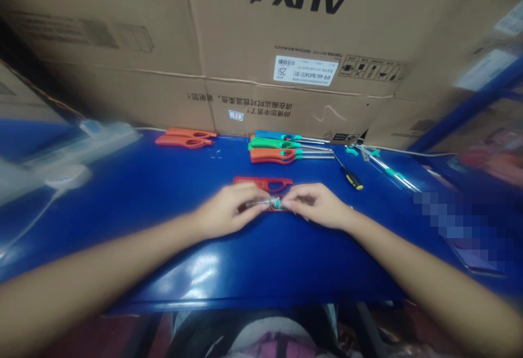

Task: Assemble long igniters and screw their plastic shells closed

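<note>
Through the head camera I have two bare hands working close together over a glossy blue table (286,254). The left hand (231,211) holds a small see-through part (258,202) in a thumb-and-finger pinch. The right hand (321,205) has its fingertips drawn together and appears to pinch a small teal piece (278,204) at that part's right end. Blur hides whether the two pieces are joined. Beneath the fingers lies a red casing piece (281,210), mostly covered; a second red casing piece (247,180), with a finger loop at its right end, lies just beyond the hands.

Farther off, three gas lighters (267,155) in blue, green and orange lie side by side, metal stems pointing right. Orange casings (177,140) are to their left, a black-and-yellow screwdriver (352,178) to their right, and metal tubes (382,164) farther right. A cardboard carton (245,74) with upside-down print stands behind.

My judgement: parts this small want a light, steady pinch. I'd brace both hands low on the table, line up the pieces before pressing, and keep fingertips from blocking the view.
</note>
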`<state>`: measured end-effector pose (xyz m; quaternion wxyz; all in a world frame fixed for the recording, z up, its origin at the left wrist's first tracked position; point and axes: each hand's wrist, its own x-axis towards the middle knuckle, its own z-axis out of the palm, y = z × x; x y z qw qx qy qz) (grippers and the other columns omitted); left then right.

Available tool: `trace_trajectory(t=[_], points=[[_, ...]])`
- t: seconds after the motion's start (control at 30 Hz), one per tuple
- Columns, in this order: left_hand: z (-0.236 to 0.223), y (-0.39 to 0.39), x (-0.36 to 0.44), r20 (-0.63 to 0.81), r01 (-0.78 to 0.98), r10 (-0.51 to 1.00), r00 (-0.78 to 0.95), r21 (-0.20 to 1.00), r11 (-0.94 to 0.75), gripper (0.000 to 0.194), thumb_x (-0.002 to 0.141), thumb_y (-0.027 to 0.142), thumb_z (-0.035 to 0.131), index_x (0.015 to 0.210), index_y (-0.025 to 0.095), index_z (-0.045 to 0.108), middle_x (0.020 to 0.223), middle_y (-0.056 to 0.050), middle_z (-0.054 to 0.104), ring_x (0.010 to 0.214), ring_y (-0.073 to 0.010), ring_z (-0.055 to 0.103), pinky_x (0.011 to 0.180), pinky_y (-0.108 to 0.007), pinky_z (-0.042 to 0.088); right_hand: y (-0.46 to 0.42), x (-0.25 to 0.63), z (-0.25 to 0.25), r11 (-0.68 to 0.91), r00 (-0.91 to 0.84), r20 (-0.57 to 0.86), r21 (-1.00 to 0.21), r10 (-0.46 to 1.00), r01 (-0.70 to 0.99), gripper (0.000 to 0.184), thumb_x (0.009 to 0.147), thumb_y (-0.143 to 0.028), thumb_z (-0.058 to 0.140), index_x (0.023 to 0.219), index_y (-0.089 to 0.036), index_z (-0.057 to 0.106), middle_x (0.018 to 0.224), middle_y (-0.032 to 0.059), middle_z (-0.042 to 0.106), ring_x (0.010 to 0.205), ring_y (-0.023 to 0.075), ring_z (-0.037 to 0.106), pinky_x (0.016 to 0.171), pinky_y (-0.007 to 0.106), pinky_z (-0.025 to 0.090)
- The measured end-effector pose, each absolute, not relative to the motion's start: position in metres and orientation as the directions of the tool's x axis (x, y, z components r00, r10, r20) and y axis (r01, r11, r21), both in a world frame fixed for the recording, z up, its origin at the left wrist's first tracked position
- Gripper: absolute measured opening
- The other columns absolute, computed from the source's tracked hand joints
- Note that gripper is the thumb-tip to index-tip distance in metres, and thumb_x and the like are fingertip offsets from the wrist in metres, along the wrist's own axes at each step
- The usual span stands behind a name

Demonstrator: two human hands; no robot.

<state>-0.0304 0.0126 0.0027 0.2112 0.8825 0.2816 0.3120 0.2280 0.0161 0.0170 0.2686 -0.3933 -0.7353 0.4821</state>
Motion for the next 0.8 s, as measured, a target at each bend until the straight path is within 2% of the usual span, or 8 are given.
trace_trajectory(t=[0.43, 0.8], points=[[0.0018, 0.0125, -0.0316, 0.43, 0.356, 0.616, 0.66, 0.543, -0.76, 0.023, 0.099, 0.026, 0.057, 0.117, 0.018, 0.07, 0.109, -0.008, 0.075, 0.097, -0.019, 0.072, 0.087, -0.03, 0.057, 0.0161, 0.2271, 0.016, 0.261, -0.546, 0.037, -0.904, 0.837, 0.339, 0.037, 0.088, -0.051, 0.068, 0.088, -0.015, 0.075, 0.068, 0.0011, 0.064, 0.052, 0.0086, 0.049, 0.049, 0.023, 0.04], [0.0015, 0.0126, -0.0308, 0.418, 0.348, 0.619, 0.665, 0.56, -0.752, 0.023, 0.099, 0.026, 0.058, 0.116, 0.018, 0.071, 0.109, -0.008, 0.075, 0.096, -0.019, 0.072, 0.086, -0.03, 0.056, 0.0177, 0.2289, 0.0127, 0.324, -0.555, 0.073, -0.871, 0.828, 0.369, 0.033, 0.09, -0.046, 0.066, 0.09, -0.014, 0.076, 0.075, 0.0046, 0.068, 0.061, 0.0117, 0.055, 0.057, 0.025, 0.046]])
